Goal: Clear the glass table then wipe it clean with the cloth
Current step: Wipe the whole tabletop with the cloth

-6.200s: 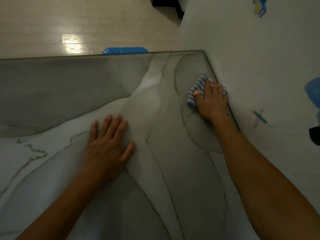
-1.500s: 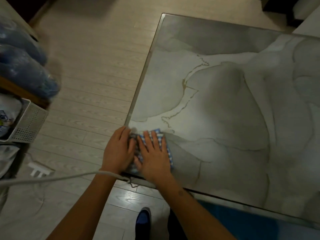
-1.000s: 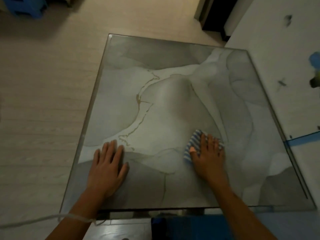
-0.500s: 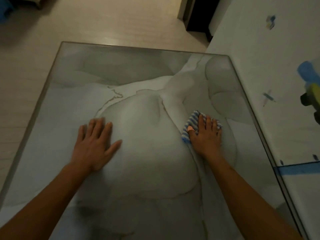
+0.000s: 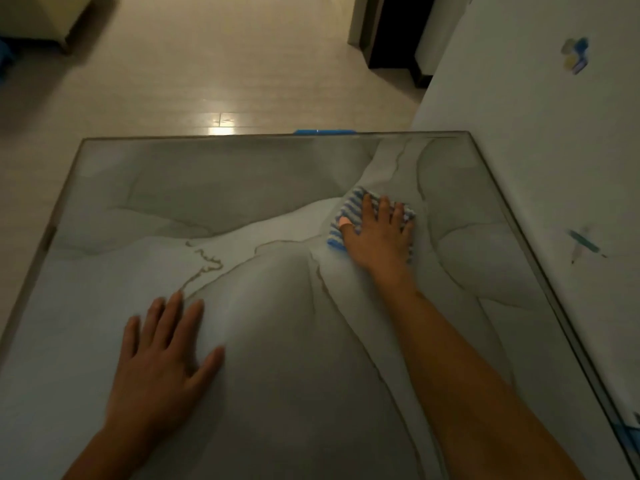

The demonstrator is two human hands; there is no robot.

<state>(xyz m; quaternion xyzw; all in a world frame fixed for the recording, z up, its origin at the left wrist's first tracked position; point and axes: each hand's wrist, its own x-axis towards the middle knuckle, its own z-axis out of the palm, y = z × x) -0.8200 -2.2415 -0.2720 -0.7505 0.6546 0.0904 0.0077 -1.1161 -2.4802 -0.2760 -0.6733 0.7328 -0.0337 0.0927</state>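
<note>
The glass table (image 5: 242,188) has a grey marble-patterned top and fills most of the view. A blue-and-white striped cloth (image 5: 346,216) lies on its far right part. My right hand (image 5: 379,233) presses flat on the cloth with straight, spread fingers, covering most of it. My left hand (image 5: 162,358) rests flat on the bare glass nearer to me, fingers straight and spread. Nothing else lies on the tabletop.
A white wall (image 5: 540,168) with small coloured marks runs along the table's right edge. Pale wood floor (image 5: 207,64) lies beyond the far edge, with a dark doorway (image 5: 391,32) at the back. A blue object (image 5: 323,132) peeks over the far edge.
My right hand has slid the cloth further from me, toward the far right part of the glass. My left hand stays flat on the glass at the near left.
</note>
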